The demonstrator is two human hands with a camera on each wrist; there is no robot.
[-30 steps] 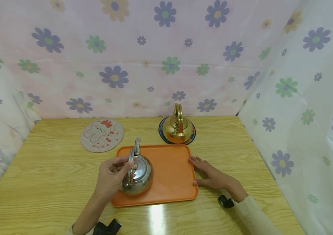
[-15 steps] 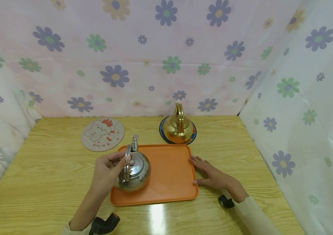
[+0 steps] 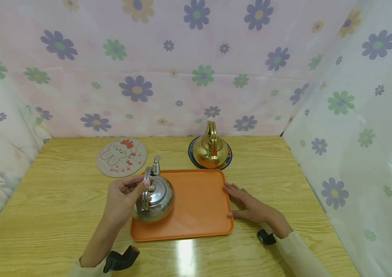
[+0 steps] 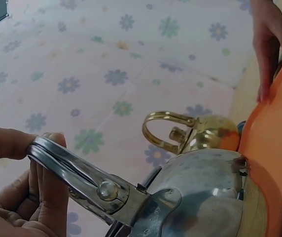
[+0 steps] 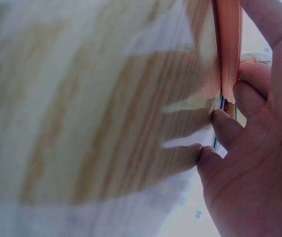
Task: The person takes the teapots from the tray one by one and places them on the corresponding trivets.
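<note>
My left hand (image 3: pixel 121 200) pinches the arched handle of a silver metal kettle (image 3: pixel 161 206) between thumb and fingers. The kettle is upright, its spout pointing to the back, and overlaps the left part of an orange tray (image 3: pixel 201 204) in the head view. At the tray's right edge, my right hand (image 3: pixel 249 206) lies with fingers extended, the fingertips and thumb touching the rim. The right wrist view shows the right hand's fingers (image 5: pixel 225 131) low at the tabletop beside the tray wall. The left wrist view has the silver kettle (image 4: pixel 205 192) close up, its base hidden.
Behind the tray, a gold kettle (image 3: pixel 209 152) stands on a round blue patterned mat (image 3: pixel 228 159). A round pale mat with a bunny picture (image 3: pixel 121 157) lies at the back left of the wooden table (image 3: pixel 60 192). Flowered curtains (image 3: pixel 168 77) enclose the back and sides.
My left hand has carried the silver kettle a little left and toward the back, to the tray's left edge. The right hand has stayed at the tray's right rim.
</note>
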